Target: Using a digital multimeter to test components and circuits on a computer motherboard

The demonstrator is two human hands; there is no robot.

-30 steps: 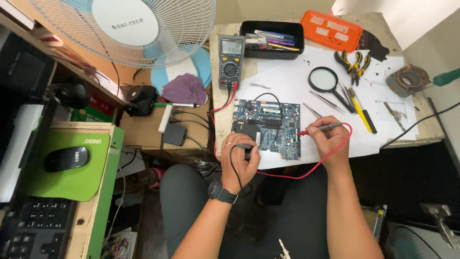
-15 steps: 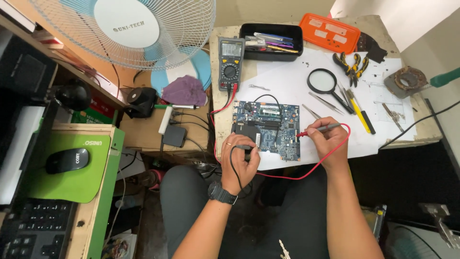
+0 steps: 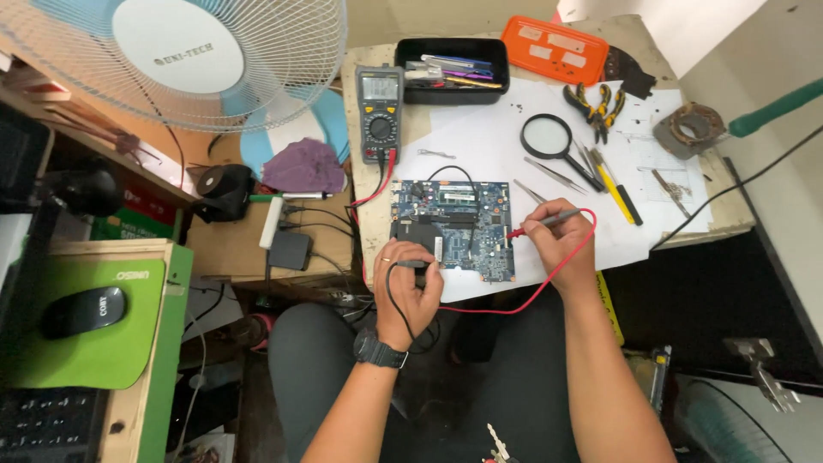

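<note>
A blue circuit board (image 3: pixel 467 221) lies on white paper on the small table (image 3: pixel 729 219). My left hand (image 3: pixel 410 290) grips the black test probe (image 3: pixel 411 264), its tip at the board's lower left by a black square part. My right hand (image 3: pixel 561 240) pinches the red test probe (image 3: pixel 533 227), whose tip touches the board's right edge. Red and black leads run to a grey multimeter (image 3: pixel 379 111) standing behind the board. A dark watch sits on my left wrist.
A black tool tray (image 3: pixel 453 69), an orange case (image 3: pixel 555 38), a magnifying glass (image 3: pixel 549 139), pliers (image 3: pixel 597 105), tweezers and screwdrivers lie behind and right of the board. A white fan (image 3: pixel 180 60) stands at the left, a mouse (image 3: pixel 83 310) on a green pad lower left.
None of the things has visibly moved; both hands keep their probes on the board. The view has shifted only slightly.
</note>
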